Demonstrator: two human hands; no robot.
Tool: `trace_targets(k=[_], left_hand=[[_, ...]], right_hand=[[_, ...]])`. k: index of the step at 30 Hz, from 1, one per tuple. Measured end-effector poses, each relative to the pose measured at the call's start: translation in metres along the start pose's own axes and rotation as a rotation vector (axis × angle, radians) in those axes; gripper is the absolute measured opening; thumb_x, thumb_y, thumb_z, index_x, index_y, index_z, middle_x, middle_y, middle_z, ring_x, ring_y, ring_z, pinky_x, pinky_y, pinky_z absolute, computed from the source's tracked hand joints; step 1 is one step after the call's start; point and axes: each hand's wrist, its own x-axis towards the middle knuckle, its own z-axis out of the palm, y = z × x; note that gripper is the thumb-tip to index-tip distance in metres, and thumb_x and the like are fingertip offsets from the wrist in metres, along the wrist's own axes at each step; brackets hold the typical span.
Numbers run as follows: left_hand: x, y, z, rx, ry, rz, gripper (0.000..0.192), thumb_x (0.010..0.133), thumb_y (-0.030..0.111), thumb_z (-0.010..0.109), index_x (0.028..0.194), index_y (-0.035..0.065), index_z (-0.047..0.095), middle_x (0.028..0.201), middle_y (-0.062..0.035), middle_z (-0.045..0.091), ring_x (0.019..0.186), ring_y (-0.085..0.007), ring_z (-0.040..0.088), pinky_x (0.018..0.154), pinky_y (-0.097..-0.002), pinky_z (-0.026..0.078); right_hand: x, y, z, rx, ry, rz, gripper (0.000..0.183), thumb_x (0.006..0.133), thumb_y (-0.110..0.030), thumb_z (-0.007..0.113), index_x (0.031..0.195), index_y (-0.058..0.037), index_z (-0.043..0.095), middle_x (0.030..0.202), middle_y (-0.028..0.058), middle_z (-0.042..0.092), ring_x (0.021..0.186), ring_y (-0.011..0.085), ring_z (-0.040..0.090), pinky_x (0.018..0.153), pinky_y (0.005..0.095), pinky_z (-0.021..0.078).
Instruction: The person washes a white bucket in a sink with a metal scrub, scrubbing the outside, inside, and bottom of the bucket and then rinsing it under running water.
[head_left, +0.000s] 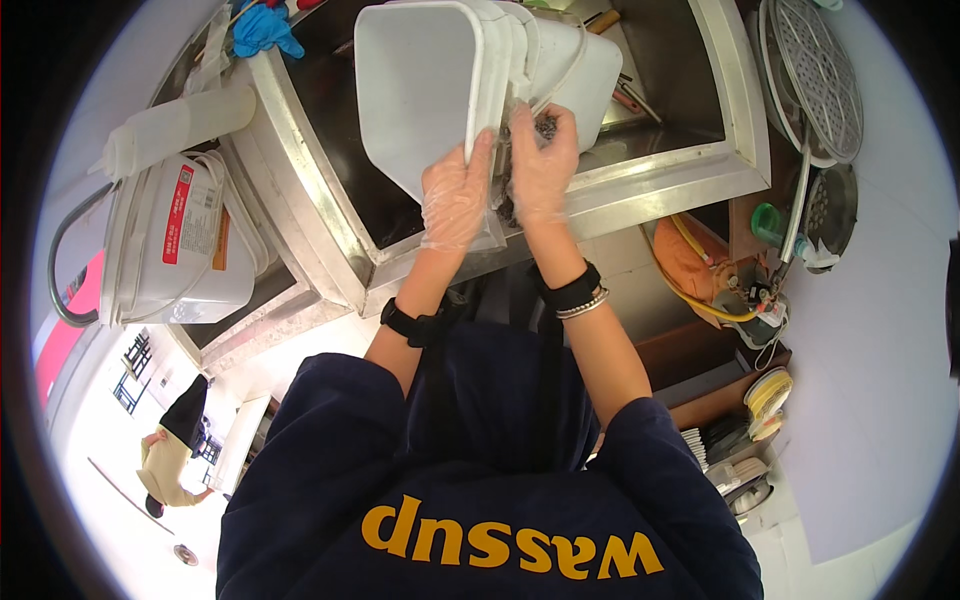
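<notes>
A white plastic bucket (420, 90) lies tilted over a stainless steel sink (645, 180), its open mouth turned to the left. My left hand (455, 196), in a clear disposable glove, grips the bucket's rim near the sink's front edge. Gloved the same way, my right hand (541, 169) holds a dark scouring pad (546, 126), perhaps steel wool, against the outside just below the rim. The bucket's wire handle (574, 67) runs past that hand. Part of the pad is hidden by the fingers.
Left of the sink are a labelled white bucket (202, 247), a squeeze bottle (180, 124) and a blue glove (266, 31). Utensils (637, 97) lie in the sink's right part. A perforated metal plate (816, 79) stands at right. Another person (169, 457) is far off at lower left.
</notes>
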Motion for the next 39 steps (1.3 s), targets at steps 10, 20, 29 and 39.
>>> trace_targets(k=[10, 20, 29, 39], left_hand=[[-0.006, -0.006, 0.006, 0.156, 0.178, 0.166, 0.044, 0.089, 0.033, 0.048, 0.066, -0.0035, 0.054, 0.052, -0.0196, 0.047, 0.048, -0.0354, 0.046, 0.049, -0.0383, 0.040], [-0.009, -0.010, -0.002, 0.142, 0.170, 0.120, 0.041, 0.088, 0.031, 0.049, 0.064, -0.0024, 0.053, 0.051, -0.0185, 0.047, 0.047, -0.0346, 0.048, 0.047, -0.0376, 0.040], [-0.009, -0.007, 0.000, 0.159, 0.164, 0.093, 0.042, 0.088, 0.032, 0.048, 0.064, -0.0025, 0.052, 0.051, -0.0181, 0.046, 0.048, -0.0346, 0.048, 0.047, -0.0371, 0.040], [-0.009, -0.014, 0.000, 0.214, 0.190, 0.153, 0.039, 0.087, 0.027, 0.051, 0.062, -0.0019, 0.052, 0.050, -0.0177, 0.046, 0.045, -0.0342, 0.047, 0.045, -0.0372, 0.039]], right_hand=[[0.065, -0.001, 0.016, -0.345, 0.050, 0.026, 0.025, 0.087, -0.020, 0.043, 0.095, 0.0043, 0.047, 0.071, 0.0253, 0.058, 0.073, 0.0414, 0.056, 0.066, 0.0446, 0.0435], [0.007, -0.018, 0.007, -0.367, -0.232, 0.119, 0.047, 0.088, -0.018, 0.039, 0.125, 0.0078, 0.026, 0.072, 0.0265, 0.058, 0.071, 0.0405, 0.057, 0.064, 0.0465, 0.0433], [0.064, 0.006, 0.010, -0.558, -0.181, -0.027, 0.052, 0.088, -0.021, 0.038, 0.127, 0.0071, 0.020, 0.068, 0.0256, 0.057, 0.064, 0.0424, 0.056, 0.060, 0.0466, 0.0447], [0.051, -0.010, 0.012, -0.594, -0.221, 0.087, 0.050, 0.087, -0.019, 0.036, 0.127, 0.0057, 0.022, 0.071, 0.0266, 0.058, 0.069, 0.0421, 0.056, 0.062, 0.0465, 0.0438]])
